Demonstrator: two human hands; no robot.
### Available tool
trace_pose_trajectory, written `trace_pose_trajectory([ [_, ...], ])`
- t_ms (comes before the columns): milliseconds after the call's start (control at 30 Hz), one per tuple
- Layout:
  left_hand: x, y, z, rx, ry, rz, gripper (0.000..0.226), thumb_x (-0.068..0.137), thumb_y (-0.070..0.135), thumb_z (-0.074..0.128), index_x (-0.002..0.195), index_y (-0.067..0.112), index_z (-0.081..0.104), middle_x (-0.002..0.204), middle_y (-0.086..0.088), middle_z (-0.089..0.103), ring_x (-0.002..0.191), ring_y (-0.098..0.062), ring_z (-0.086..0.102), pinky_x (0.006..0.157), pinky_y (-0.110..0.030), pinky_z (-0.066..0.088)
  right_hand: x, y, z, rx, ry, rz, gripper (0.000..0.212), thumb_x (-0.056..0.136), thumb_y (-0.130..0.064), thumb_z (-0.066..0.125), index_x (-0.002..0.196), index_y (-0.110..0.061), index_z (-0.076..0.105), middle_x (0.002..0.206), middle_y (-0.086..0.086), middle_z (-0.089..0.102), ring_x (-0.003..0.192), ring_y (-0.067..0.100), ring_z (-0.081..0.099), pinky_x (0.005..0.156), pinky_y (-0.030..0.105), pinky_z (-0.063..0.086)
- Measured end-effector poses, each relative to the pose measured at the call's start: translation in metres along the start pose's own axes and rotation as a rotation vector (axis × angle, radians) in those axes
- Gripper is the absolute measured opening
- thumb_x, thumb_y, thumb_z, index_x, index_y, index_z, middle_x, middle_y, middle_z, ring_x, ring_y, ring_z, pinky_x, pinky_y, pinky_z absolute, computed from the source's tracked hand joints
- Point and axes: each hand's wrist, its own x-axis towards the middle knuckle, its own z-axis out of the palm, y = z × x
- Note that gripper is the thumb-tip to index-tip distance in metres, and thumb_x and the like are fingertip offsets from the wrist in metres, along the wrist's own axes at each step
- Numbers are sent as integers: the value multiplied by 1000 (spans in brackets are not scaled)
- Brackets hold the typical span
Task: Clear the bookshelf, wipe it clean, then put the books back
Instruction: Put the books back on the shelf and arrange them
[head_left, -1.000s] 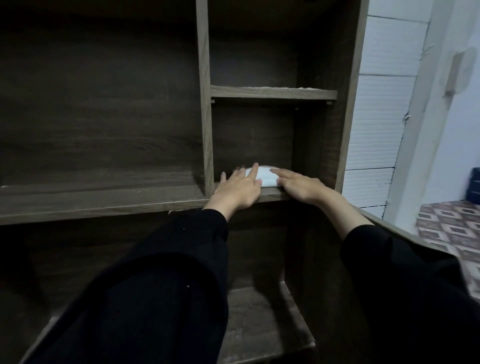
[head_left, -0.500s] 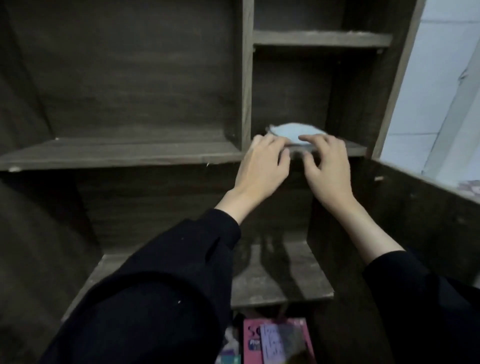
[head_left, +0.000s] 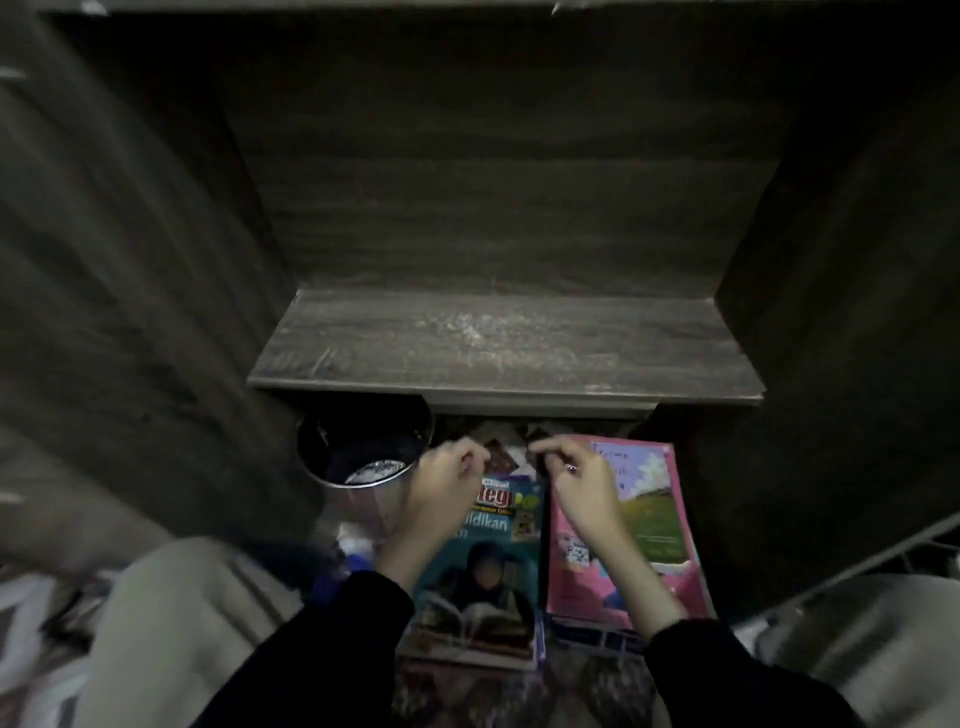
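Black-sleeved left hand (head_left: 445, 480) and right hand (head_left: 577, 480) hang apart above the books (head_left: 485, 566), fingers curled, grip unclear.

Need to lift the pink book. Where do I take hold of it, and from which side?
I'd take the pink book by its near short edge, coming from your side, thumb on cover, fingers beneath. It lies flat, cover up; the teal book crowds its left edge, the cabinet wall its right, and the right hand hovers over its far end.

Shelf board (head_left: 498, 348): open from the front.
Below left: metal bin (head_left: 363, 452) under its edge.
Floor: teal book (head_left: 483, 571) beside pink book (head_left: 649, 519).
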Motion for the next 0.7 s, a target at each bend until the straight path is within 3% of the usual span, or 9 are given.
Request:
trace_pose_trajectory([
  [67,-10,-30,17,3,-63,-120,22,97,15,51,104,6,69,100,-18,70,97,-31,64,76,-30,37,-14,21,24,127,-61,191,28,90,3,54,82,-19,69,89,3,69,86,21,61,73,15,45],
  [167,-20,-69,41,-85,-185,-300,21,96,15,53,107,6,69,112,-13,67,107,-24,61,77,-24,36,-27,57,53,167,-167,391,25,93,2,51,89,-14,71,91,8,67,88,22,59,72,24,45],
  [233,-26,-92,53,-141,-232,-396,20,95,11,54,101,3,71,112,-15,68,109,-25,61,85,-26,42,-35,75,67,102,-260,501,22,94,-1,50,99,-8,70,96,9,66,82,19,59,67,20,44],
  [300,-32,-111,62,-141,-273,-471,21,95,10,52,98,0,70,108,-18,68,105,-30,62,84,-30,45,-42,90,77,94,-315,572,23,93,0,49,95,-13,68,93,6,64,75,16,57,57,17,42],
  [400,-39,-137,70,-126,-286,-532,21,96,9,49,101,3,68,111,-19,67,98,-27,62,79,-30,45,-49,109,90,72,-314,600,28,91,1,50,82,-23,62,97,4,63,96,22,59,72,25,42],
  [467,-39,-150,75,-89,-276,-573,22,97,11,49,106,7,68,115,-15,66,103,-26,61,81,-29,43,-50,117,97,12,-308,585,22,92,-2,51,83,-19,62,96,7,64,98,27,61,78,34,45],
  [533,-34,-158,82,-13,-260,-592,26,98,14,47,115,7,66,117,-15,65,109,-29,60,82,-30,42,-50,125,105,-127,-350,516,19,92,-3,52,106,-10,63,106,12,64,103,31,59,80,36,45],
  [633,-25,-166,94,17,-227,-531,26,95,9,49,117,2,62,119,-20,63,110,-32,59,88,-34,44,-51,137,117,-293,-439,440,57,85,-6,59,139,-11,42,133,16,48,117,35,49,90,37,44],
  [700,-21,-173,100,65,-211,-455,37,90,7,53,127,5,57,130,-18,56,120,-31,51,98,-35,41,-51,140,124,-374,-509,458,76,86,-17,61,150,-24,21,151,18,22,134,39,31,104,41,35],
])
